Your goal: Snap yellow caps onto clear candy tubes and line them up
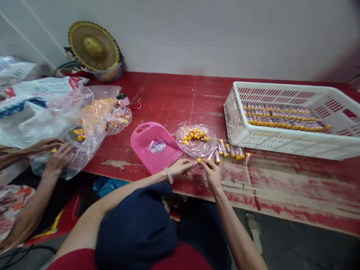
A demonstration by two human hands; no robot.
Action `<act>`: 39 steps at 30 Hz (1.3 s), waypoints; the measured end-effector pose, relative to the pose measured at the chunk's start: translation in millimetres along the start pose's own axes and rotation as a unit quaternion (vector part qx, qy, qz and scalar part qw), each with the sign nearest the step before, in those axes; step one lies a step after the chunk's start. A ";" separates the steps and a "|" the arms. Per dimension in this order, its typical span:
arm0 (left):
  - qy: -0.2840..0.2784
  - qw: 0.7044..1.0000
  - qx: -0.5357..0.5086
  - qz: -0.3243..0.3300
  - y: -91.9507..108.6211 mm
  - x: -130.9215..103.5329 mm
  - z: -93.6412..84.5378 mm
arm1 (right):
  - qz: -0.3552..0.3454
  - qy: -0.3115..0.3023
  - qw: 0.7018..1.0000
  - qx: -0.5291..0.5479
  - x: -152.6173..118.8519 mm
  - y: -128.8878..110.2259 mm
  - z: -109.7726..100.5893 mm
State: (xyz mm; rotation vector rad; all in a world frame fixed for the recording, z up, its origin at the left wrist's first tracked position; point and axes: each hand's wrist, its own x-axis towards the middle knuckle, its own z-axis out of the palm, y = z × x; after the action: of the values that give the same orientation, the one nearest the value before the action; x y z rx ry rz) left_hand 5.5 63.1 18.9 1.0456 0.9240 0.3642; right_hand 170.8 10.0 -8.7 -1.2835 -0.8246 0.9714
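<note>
Between my two hands is a small clear tube with a pinkish inside and a yellow cap [198, 160]. My left hand [181, 167], with a pale bangle at its wrist, is closed round the tube's body. The fingers of my right hand [212, 174] are pinched together at the yellow-capped end. Just beyond them lies a clear plastic bag [194, 148] with several short yellow-ended pieces [195, 134] in it. Several similar capped tubes [222, 148] lie loose on the red table to the right of the bag. A pink plastic dustpan-like scoop [153, 148] rests left of my hands.
A white slotted crate [281, 138] holding rows of tubes [284, 122] stands at the right. Red-handled scissors [136, 105] lie farther back. At the left, a co-worker's hands [60, 157] are over large plastic bags [56, 112]. A round, yellow-rimmed disc [94, 45] leans at the back.
</note>
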 end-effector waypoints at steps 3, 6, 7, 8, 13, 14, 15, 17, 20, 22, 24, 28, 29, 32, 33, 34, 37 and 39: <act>-0.018 1.000 0.014 0.017 -1.4 4.0 -3.9 | -0.009 -0.011 1.000 -0.026 -0.1 -6.1 0.7; -0.040 0.998 0.011 0.041 1.0 11.1 -1.4 | -0.030 -0.004 0.998 -0.048 2.5 -11.8 -2.6; -0.045 0.998 0.013 0.047 2.6 13.9 0.4 | -0.031 -0.007 0.998 -0.055 3.9 -13.6 -4.8; -0.048 0.997 0.018 0.051 4.3 16.8 2.5 | -0.029 -0.012 0.998 -0.062 5.4 -15.4 -7.4; -0.081 0.993 0.037 0.077 8.4 32.3 10.8 | -0.026 -0.005 0.997 -0.077 11.9 -22.4 -20.0; -0.086 0.992 0.031 0.084 7.7 35.0 11.1 | -0.024 -0.001 0.997 -0.078 12.4 -22.6 -20.6; -0.089 0.992 0.024 0.089 6.6 37.3 10.8 | -0.020 0.001 0.997 -0.078 12.6 -22.1 -20.3; -0.088 0.992 0.012 0.093 3.9 40.3 8.7 | -0.010 0.001 0.997 -0.075 12.3 -19.9 -17.5; -0.085 0.991 0.008 0.105 2.5 41.2 4.8 | 0.000 0.006 0.999 -0.050 11.6 -16.7 -11.8; -0.090 0.989 0.017 0.115 5.0 40.5 4.1 | 0.010 0.014 1.000 -0.022 12.1 -17.2 -10.6; -0.090 0.987 0.031 0.132 9.5 39.5 5.5 | 0.025 0.020 0.999 0.005 13.4 -20.0 -11.6; -0.060 0.981 0.049 0.175 17.6 35.2 7.3 | 0.022 0.021 0.999 0.009 14.7 -26.4 -10.3; -0.054 0.981 0.048 0.180 18.5 33.3 6.3 | 0.014 0.017 1.000 0.001 14.1 -27.0 -7.5; -0.048 0.980 0.049 0.185 16.9 26.4 -0.2 | -0.010 0.010 1.000 -0.015 9.7 -26.9 6.6; -0.050 0.980 0.051 0.183 15.2 24.2 -2.7 | -0.016 0.008 1.000 -0.019 7.8 -26.6 11.8; -0.051 0.981 0.053 0.181 12.9 22.3 -4.9 | -0.021 0.005 0.999 -0.024 5.9 -26.6 16.5; -0.054 0.981 0.050 0.181 5.7 18.7 -8.8 | -0.036 -0.011 0.998 -0.058 1.8 -28.1 23.9; -0.052 0.977 0.057 0.198 3.3 17.2 -10.0 | -0.038 -0.018 0.997 -0.071 1.6 -29.2 22.8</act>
State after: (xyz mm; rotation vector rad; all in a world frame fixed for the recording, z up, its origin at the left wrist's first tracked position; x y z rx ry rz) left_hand 8.1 81.8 11.7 1.3455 0.6447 0.5861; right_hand 154.2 19.7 22.9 -1.3497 -0.9782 0.8909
